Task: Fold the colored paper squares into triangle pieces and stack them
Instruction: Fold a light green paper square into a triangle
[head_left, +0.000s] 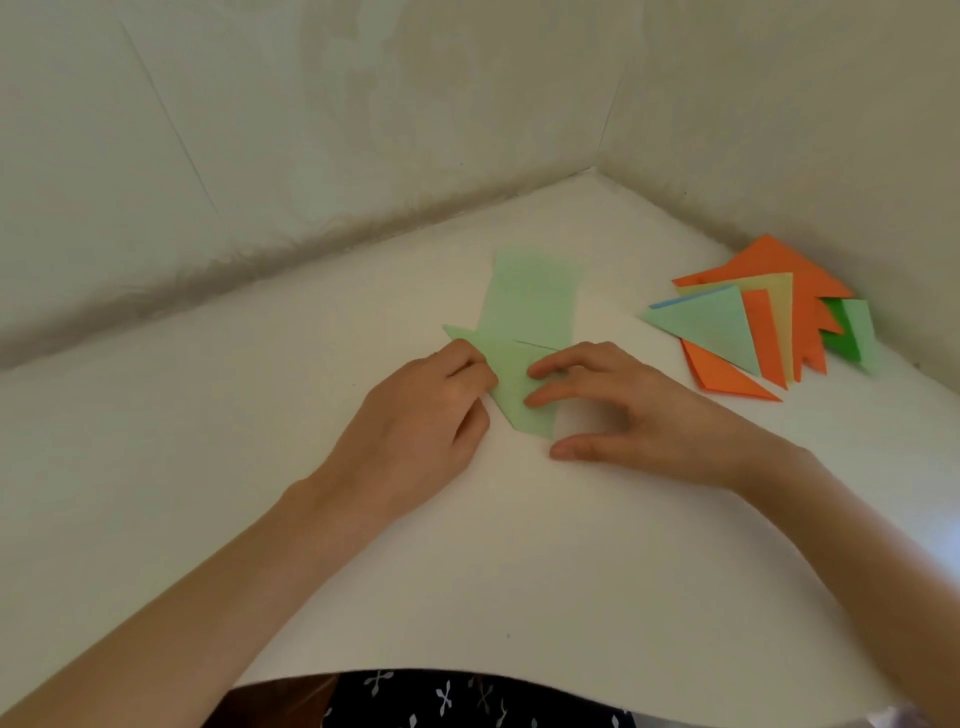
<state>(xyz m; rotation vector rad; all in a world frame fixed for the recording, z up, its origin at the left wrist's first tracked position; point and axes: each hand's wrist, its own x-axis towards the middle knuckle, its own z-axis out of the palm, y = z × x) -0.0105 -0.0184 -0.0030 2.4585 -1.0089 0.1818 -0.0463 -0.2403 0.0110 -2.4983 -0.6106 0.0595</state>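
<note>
Mid-task. Pile of folded triangles (722, 322) at R near the table corner: orange, lt-green, yellow, a blue edge, dark green. They're fanned and overlapping, not squared up, approx 8+ pcs, exact count unclear.

Current light-green paper (511, 392) is flat on the white table (519, 545), centre, partly folded w/ a diagonal flap showing, so not a finished triangle yet. Left hand (431, 400) has fingers curled, pinching its L edge. Right hand (623, 410) has fingers straight, pressing flat on top, w/ thumb off the paper and on the table, no grasp.

Pale green sheet (530, 296) lies just behind, touching or under it. Can't tell if it's a separate pc; prob more to fold.

Room: walls (311, 130) close at back and R, and the pile sits nearly against the R wall. Open table to L and toward the near edge.
</note>
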